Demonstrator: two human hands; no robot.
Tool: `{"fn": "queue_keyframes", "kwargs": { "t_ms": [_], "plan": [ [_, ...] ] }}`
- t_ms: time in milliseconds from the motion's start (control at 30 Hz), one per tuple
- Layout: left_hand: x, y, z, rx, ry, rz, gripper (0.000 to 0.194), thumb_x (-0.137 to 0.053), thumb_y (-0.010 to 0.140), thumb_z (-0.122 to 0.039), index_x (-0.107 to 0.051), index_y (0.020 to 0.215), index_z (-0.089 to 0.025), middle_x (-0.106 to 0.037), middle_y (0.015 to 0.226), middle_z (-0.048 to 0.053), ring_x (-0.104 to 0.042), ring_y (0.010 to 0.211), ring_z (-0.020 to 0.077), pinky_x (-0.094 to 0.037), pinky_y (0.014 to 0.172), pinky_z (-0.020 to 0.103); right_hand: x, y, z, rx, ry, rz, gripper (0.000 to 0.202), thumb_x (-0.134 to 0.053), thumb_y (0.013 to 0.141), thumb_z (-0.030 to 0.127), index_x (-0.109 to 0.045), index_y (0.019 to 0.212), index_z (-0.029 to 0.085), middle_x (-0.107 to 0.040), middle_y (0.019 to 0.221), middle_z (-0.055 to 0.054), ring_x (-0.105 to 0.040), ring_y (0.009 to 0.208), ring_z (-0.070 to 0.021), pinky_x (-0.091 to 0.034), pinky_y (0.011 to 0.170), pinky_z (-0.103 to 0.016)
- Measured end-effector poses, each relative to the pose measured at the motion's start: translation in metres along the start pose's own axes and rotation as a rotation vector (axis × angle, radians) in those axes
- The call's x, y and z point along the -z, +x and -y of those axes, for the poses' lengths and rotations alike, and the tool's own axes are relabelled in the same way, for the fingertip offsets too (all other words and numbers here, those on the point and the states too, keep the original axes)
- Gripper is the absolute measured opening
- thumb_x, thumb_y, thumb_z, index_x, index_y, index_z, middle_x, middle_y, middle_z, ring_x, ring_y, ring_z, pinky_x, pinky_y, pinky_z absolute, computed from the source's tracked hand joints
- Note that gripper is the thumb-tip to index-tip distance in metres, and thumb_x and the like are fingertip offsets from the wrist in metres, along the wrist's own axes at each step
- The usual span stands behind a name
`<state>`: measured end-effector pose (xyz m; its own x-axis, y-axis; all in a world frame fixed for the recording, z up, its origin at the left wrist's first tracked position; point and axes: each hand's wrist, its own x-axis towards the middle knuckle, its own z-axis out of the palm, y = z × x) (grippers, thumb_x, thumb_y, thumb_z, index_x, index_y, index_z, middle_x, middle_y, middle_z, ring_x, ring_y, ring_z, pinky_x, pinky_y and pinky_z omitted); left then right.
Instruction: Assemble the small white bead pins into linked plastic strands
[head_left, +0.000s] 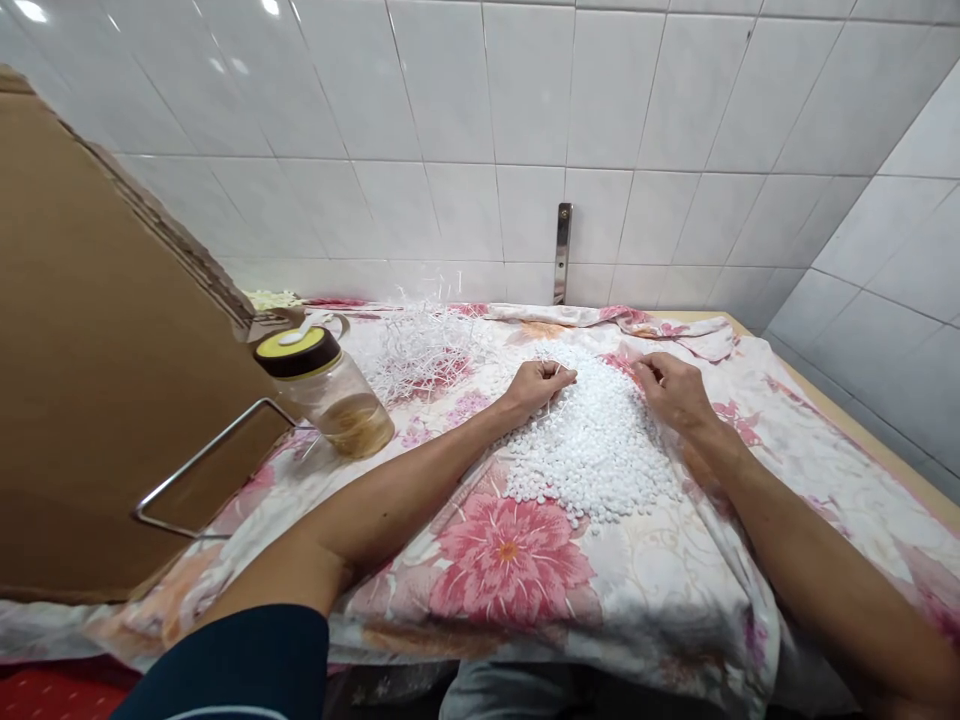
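Note:
A heap of small, round white pieces, like plastic beads (600,450), lies on a floral cloth between my hands. My left hand (536,390) is closed at the heap's left edge, thumb and fingers pinched together. Thin white sticks show just under its fingers and seem to be held there. On the heap's right side my right hand (675,392) is also closed in a pinch; whatever is between its fingertips is too small to make out. Beyond my left hand spreads a loose tangle of thin white sticks (424,350).
A jar with a yellow and black lid (352,420), partly filled with brownish liquid, stands left. Beside it are a bent metal rod (202,455) and a large cardboard sheet (97,380). The floral cloth (510,570) covers the table, against a tiled wall (450,100) with a metal bracket (562,255).

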<state>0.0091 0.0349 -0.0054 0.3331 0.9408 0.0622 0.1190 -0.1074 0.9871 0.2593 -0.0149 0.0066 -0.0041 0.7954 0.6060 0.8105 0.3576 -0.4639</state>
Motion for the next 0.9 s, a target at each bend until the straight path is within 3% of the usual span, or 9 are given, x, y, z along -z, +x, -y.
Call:
{"fn": "queue_keyframes", "kwargs": {
  "t_ms": [167,267,367,433,733,900],
  "plan": [
    [-0.002,0.003,0.005,-0.037,0.026,0.023,0.040,-0.078,0.075,-0.052,-0.062,0.065,-0.017,-0.049,0.048,-0.003,-0.034,0.042,0.0069,-0.024,0.046,0.024,0.012,0.008,-0.028,-0.203,-0.040,-0.137,0.025,-0.053,0.092,0.029,-0.075,0.089,0.017,-0.076,0.083,-0.008,-0.066,0.075,-0.0215,-0.047,0.076,-0.033],
    [-0.003,0.002,0.004,-0.052,0.064,0.036,0.040,-0.078,0.076,-0.050,-0.059,0.063,-0.017,-0.048,0.048,-0.003,-0.036,0.045,0.0072,-0.024,0.048,0.024,0.014,0.010,-0.047,-0.299,-0.138,-0.029,0.027,-0.051,0.092,0.025,-0.076,0.091,0.015,-0.078,0.086,-0.010,-0.068,0.078,-0.0216,-0.047,0.076,-0.032],
    [-0.004,0.002,0.004,-0.062,0.088,0.033,0.041,-0.077,0.075,-0.051,-0.058,0.062,-0.017,-0.048,0.049,-0.003,-0.036,0.047,0.0072,-0.024,0.049,0.024,0.010,0.007,-0.059,-0.295,-0.269,0.173,0.022,-0.056,0.088,0.021,-0.077,0.087,0.016,-0.080,0.088,-0.010,-0.068,0.081,-0.0224,-0.045,0.075,-0.031],
    [-0.004,0.003,0.005,-0.075,0.092,0.027,0.042,-0.077,0.073,-0.053,-0.057,0.062,-0.017,-0.047,0.050,-0.003,-0.035,0.047,0.0070,-0.024,0.050,0.025,0.005,0.005,-0.061,-0.268,-0.296,0.227,0.018,-0.060,0.085,0.021,-0.077,0.086,0.018,-0.080,0.090,-0.008,-0.068,0.082,-0.0222,-0.044,0.075,-0.030],
    [-0.005,0.003,0.005,-0.054,0.129,0.024,0.041,-0.073,0.072,-0.053,-0.058,0.063,-0.017,-0.048,0.052,-0.004,-0.037,0.051,0.0081,-0.024,0.052,0.026,0.003,0.003,-0.061,-0.237,-0.311,0.251,0.018,-0.060,0.087,0.023,-0.077,0.086,0.019,-0.080,0.089,-0.005,-0.068,0.079,-0.0198,-0.041,0.072,-0.028],
    [-0.004,0.004,0.008,-0.057,0.131,0.035,0.042,-0.074,0.072,-0.055,-0.058,0.064,-0.017,-0.047,0.053,-0.004,-0.036,0.051,0.0079,-0.023,0.053,0.026,0.004,0.004,-0.057,-0.246,-0.315,0.256,0.028,-0.058,0.093,0.035,-0.075,0.079,0.019,-0.078,0.081,-0.006,-0.063,0.072,-0.0190,-0.037,0.066,-0.030]
  ]
}}
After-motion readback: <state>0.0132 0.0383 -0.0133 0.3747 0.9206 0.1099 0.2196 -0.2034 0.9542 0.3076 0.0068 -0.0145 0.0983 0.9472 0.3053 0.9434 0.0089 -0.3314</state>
